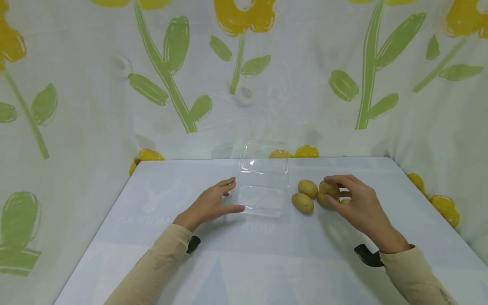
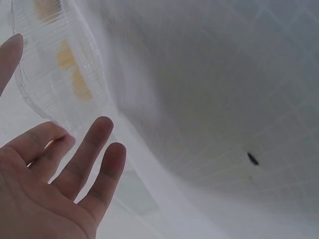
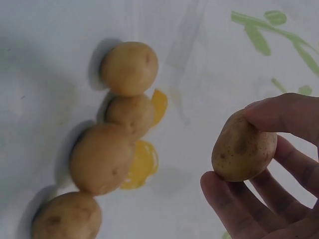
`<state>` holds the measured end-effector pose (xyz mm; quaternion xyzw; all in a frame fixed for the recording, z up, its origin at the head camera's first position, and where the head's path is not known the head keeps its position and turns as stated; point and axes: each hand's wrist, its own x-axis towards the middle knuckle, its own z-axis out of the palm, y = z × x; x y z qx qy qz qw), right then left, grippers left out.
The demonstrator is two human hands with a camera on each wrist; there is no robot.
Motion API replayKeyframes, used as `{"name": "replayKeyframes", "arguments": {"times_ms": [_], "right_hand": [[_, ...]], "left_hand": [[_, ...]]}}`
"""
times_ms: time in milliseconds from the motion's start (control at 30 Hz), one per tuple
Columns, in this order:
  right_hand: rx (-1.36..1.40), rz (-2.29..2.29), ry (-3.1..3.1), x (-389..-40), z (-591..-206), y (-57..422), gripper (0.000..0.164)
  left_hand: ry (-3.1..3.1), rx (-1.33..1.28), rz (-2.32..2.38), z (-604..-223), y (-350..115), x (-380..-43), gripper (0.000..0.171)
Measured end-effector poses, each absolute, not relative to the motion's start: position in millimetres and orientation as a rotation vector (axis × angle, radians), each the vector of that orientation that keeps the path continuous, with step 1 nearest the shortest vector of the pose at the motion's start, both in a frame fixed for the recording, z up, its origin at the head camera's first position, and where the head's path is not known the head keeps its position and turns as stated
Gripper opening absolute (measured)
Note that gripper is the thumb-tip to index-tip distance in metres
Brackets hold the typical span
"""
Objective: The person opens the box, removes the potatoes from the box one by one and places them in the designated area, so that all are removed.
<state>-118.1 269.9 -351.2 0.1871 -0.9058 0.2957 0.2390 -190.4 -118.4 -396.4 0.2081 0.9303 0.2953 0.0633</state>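
Note:
My right hand (image 1: 360,207) pinches a potato (image 3: 244,147) between thumb and fingertips, raised off the table. Beneath and beside it lie several more potatoes (image 1: 303,203), in a close row in the right wrist view, where one large potato (image 3: 102,159) sits mid-row. To their left stands a clear plastic clamshell container (image 1: 263,195) with its lid (image 1: 264,157) tipped up at the back. My left hand (image 1: 209,202) is at the container's left side, fingers spread and thumb at its near left corner. In the left wrist view, fingertips reach the rim of the container (image 2: 45,74).
The white table (image 1: 244,271) carries faint printed lettering. Behind it and at both sides hangs a pale curtain (image 1: 297,84) with yellow flowers and green leaves, close to the table's back edge.

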Motion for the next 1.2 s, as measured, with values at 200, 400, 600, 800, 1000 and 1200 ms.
{"name": "replayKeyframes", "arguments": {"times_ms": [200, 400, 600, 800, 1000, 1200], "right_hand": [[0.454, 0.796, -2.525, -111.1, -359.0, 280.8, 0.046], [0.452, 0.744, -2.565, -107.3, -370.0, 289.3, 0.045], [0.471, 0.719, -2.599, -104.3, -379.9, 290.4, 0.045], [0.477, 0.645, -2.668, -103.4, -385.0, 288.2, 0.044], [0.511, 0.627, -2.707, -103.2, -388.2, 284.5, 0.044], [0.544, 0.603, -2.717, -100.6, -394.6, 283.6, 0.045]], "left_hand": [[2.813, 0.656, 0.884, -397.7, -121.7, -191.2, 0.096], [2.81, 0.644, 0.881, -397.3, -121.1, -191.3, 0.095], [2.806, 0.64, 0.886, -396.9, -120.6, -191.0, 0.096], [2.804, 0.641, 0.88, -396.2, -120.4, -190.6, 0.096], [2.804, 0.643, 0.893, -396.6, -121.8, -191.2, 0.096], [2.794, 0.663, 0.897, -396.9, -122.1, -191.6, 0.096]]}}
